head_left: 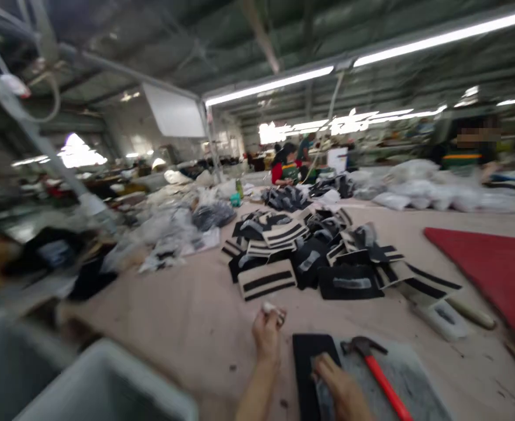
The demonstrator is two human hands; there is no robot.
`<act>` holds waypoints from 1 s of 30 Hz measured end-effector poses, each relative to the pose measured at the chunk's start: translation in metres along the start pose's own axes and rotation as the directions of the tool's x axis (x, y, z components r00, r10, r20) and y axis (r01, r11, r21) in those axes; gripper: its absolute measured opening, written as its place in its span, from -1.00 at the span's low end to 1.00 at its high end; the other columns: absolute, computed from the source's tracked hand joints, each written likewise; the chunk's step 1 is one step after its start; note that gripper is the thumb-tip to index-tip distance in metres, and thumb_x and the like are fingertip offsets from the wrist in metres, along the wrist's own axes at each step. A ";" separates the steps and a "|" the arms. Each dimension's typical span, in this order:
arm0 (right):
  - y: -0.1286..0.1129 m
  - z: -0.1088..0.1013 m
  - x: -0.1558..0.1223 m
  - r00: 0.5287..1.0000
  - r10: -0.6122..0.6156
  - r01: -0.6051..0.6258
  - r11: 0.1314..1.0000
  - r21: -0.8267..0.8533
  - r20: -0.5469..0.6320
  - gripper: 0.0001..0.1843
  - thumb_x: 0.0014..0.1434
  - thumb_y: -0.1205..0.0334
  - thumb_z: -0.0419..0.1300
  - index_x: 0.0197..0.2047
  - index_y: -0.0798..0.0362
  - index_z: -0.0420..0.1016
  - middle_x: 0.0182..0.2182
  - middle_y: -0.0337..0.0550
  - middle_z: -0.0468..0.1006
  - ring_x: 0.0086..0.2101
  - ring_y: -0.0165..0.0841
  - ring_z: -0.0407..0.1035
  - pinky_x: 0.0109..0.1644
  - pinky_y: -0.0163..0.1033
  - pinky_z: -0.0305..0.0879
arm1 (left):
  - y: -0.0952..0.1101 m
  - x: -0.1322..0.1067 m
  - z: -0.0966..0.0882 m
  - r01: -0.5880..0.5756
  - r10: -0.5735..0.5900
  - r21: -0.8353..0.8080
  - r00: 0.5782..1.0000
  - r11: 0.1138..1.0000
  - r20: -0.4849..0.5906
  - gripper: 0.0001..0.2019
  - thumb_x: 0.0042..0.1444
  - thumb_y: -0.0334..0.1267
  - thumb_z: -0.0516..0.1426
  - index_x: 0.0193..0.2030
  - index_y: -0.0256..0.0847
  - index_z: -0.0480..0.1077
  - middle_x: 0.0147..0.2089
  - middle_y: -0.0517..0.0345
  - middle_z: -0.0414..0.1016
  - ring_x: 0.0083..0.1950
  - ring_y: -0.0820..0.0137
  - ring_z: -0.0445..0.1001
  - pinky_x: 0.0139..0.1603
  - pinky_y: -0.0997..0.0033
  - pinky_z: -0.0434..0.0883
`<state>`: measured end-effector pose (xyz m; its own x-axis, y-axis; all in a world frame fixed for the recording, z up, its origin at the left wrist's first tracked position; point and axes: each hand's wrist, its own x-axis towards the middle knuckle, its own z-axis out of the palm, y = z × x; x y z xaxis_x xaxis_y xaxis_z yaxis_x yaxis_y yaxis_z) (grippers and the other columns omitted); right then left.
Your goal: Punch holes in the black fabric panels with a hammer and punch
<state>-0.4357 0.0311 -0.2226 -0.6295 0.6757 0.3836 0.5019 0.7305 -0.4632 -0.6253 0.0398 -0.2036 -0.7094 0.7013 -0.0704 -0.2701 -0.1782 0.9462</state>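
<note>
My left hand (pixel 266 336) is raised over the table with its fingers closed round a small white thing (pixel 268 306), too blurred to name. To its right, my right hand (pixel 338 383) rests over a flat black panel (pixel 303 368), fingers curled onto a greyish, translucent strip (pixel 324 400) that lies along it. The panel overlaps the left side of a grey board (pixel 408 374). On that board, just right of my right hand, lies a claw hammer (pixel 380 371) with a red handle.
A loose heap of black and cream striped pieces (pixel 268 279) spreads ahead of my hands. At right are a red sheet (pixel 489 263) and a whitish block (pixel 445 318). A pale bin (pixel 108 380) stands at lower left. Plastic bags (pixel 165 228) lie farther back; people sit beyond.
</note>
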 end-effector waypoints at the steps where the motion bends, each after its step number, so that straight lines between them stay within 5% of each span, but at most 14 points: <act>1: -0.004 0.000 -0.008 0.997 0.005 -0.009 0.999 0.053 0.071 -0.68 0.19 0.31 -0.07 -0.23 -0.04 0.52 -0.25 -0.09 0.56 -0.26 -0.29 0.51 -0.21 -0.26 0.43 | 0.009 -0.010 -0.012 -0.020 0.018 0.035 0.999 0.999 0.036 -0.72 -0.05 -0.05 0.26 -0.42 -0.27 0.46 -0.47 0.06 0.53 -0.43 0.38 0.47 -0.37 0.40 0.43; 4: -0.002 -0.008 0.005 0.989 0.039 -0.045 0.998 0.038 0.144 -0.70 0.25 0.25 -0.09 -0.16 -0.03 0.46 -0.16 -0.05 0.54 -0.24 -0.25 0.49 -0.18 -0.18 0.39 | 0.025 -0.041 -0.062 -0.091 0.092 0.130 0.996 0.987 -0.001 -0.82 0.06 -0.17 0.19 -0.38 -0.27 0.46 -0.43 0.09 0.53 -0.41 0.44 0.42 -0.33 0.47 0.36; 8: -0.028 -0.004 0.084 0.997 0.054 -0.040 0.972 -0.230 0.056 -0.67 0.23 0.08 -0.01 -0.06 -0.01 0.46 -0.10 0.13 0.53 -0.31 -0.08 0.46 -0.36 -0.07 0.25 | 0.008 -0.112 -0.148 0.014 0.085 0.313 0.950 0.950 -0.301 -0.87 0.08 -0.23 0.17 -0.41 -0.24 0.42 -0.47 0.18 0.46 -0.41 0.43 0.37 -0.35 0.47 0.31; 10: -0.076 0.008 0.121 0.997 0.059 -0.039 0.951 -0.306 0.057 -0.68 0.21 0.13 0.02 -0.08 0.05 0.49 -0.15 0.16 0.53 -0.34 -0.05 0.44 -0.41 -0.08 0.16 | -0.009 -0.152 -0.183 0.114 0.039 0.346 0.913 0.931 -0.406 -0.88 0.07 -0.25 0.18 -0.43 -0.24 0.39 -0.47 0.19 0.43 -0.41 0.42 0.36 -0.36 0.47 0.29; 13: -0.178 0.034 0.149 0.975 0.005 0.051 0.969 -0.243 0.222 -0.74 0.17 0.27 0.07 -0.10 0.09 0.49 -0.16 0.07 0.54 -0.30 -0.12 0.47 -0.38 -0.16 0.19 | -0.027 -0.190 -0.212 0.223 -0.031 0.345 0.874 0.912 -0.484 -0.86 0.06 -0.25 0.20 -0.44 -0.24 0.38 -0.47 0.20 0.41 -0.41 0.41 0.36 -0.37 0.46 0.28; 16: -0.264 0.062 0.136 0.919 -0.188 0.213 0.976 -0.037 0.347 -0.58 0.19 0.24 0.16 0.12 0.10 0.38 0.11 0.07 0.44 -0.24 -0.19 0.50 -0.34 -0.21 0.28 | -0.024 -0.197 -0.217 0.248 -0.014 0.385 0.855 0.889 -0.519 -0.85 0.07 -0.23 0.19 -0.43 -0.24 0.39 -0.48 0.19 0.41 -0.41 0.39 0.36 -0.37 0.44 0.28; 18: -0.286 0.076 0.114 0.857 -0.338 0.313 0.941 0.129 0.390 -0.46 0.20 0.22 0.20 0.24 0.07 0.28 0.24 0.05 0.31 -0.17 -0.22 0.51 -0.27 -0.22 0.36 | -0.008 -0.193 -0.222 0.205 0.064 0.465 0.865 0.861 -0.498 -0.85 0.11 -0.20 0.17 -0.37 -0.24 0.43 -0.44 0.16 0.46 -0.38 0.36 0.41 -0.33 0.42 0.33; 21: -0.257 0.088 0.082 0.810 -0.408 0.321 0.910 0.263 0.421 -0.56 0.26 0.22 0.14 0.19 0.06 0.33 0.20 0.00 0.36 -0.07 -0.22 0.48 -0.10 -0.19 0.42 | 0.025 -0.187 -0.255 0.164 0.241 0.633 0.830 0.757 -0.503 -0.76 0.15 -0.09 0.14 -0.21 -0.21 0.48 -0.31 0.09 0.57 -0.25 0.27 0.49 -0.16 0.35 0.38; 26: -0.132 0.076 0.059 0.935 -0.192 0.168 0.980 0.106 0.298 -0.68 0.29 0.20 0.07 0.06 0.13 0.43 0.07 0.11 0.45 -0.03 -0.11 0.44 0.07 -0.04 0.40 | 0.063 -0.184 -0.345 0.493 0.271 0.692 0.674 0.527 -0.687 -0.78 0.13 -0.07 0.09 -0.30 -0.16 0.42 -0.32 0.03 0.57 -0.20 0.12 0.53 -0.14 0.23 0.39; 28: -0.093 0.056 0.050 0.966 -0.087 0.084 0.996 0.023 0.243 -0.68 0.29 0.22 0.07 0.04 0.15 0.43 0.04 0.11 0.47 -0.03 -0.11 0.43 0.07 -0.03 0.40 | 0.062 -0.177 -0.360 0.658 0.198 0.635 0.615 0.404 -0.763 -0.83 0.13 -0.12 0.10 -0.41 -0.13 0.35 -0.45 0.07 0.52 -0.30 0.09 0.52 -0.26 0.22 0.41; 30: -0.067 0.035 0.039 0.976 0.017 -0.010 0.999 -0.034 0.215 -0.71 0.27 0.27 0.07 0.01 0.15 0.44 0.03 0.10 0.48 -0.02 -0.13 0.42 0.08 -0.06 0.39 | 0.055 -0.167 -0.356 0.703 0.179 0.647 0.625 0.295 -0.760 -0.80 0.18 -0.10 0.13 -0.40 -0.12 0.37 -0.44 0.12 0.52 -0.31 0.12 0.54 -0.30 0.23 0.44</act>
<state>-0.5150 0.0048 -0.2046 -0.7334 0.6513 0.1949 0.5282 0.7264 -0.4397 -0.7537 -0.3332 -0.2524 -0.9863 -0.1187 -0.1142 -0.1570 0.8869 0.4344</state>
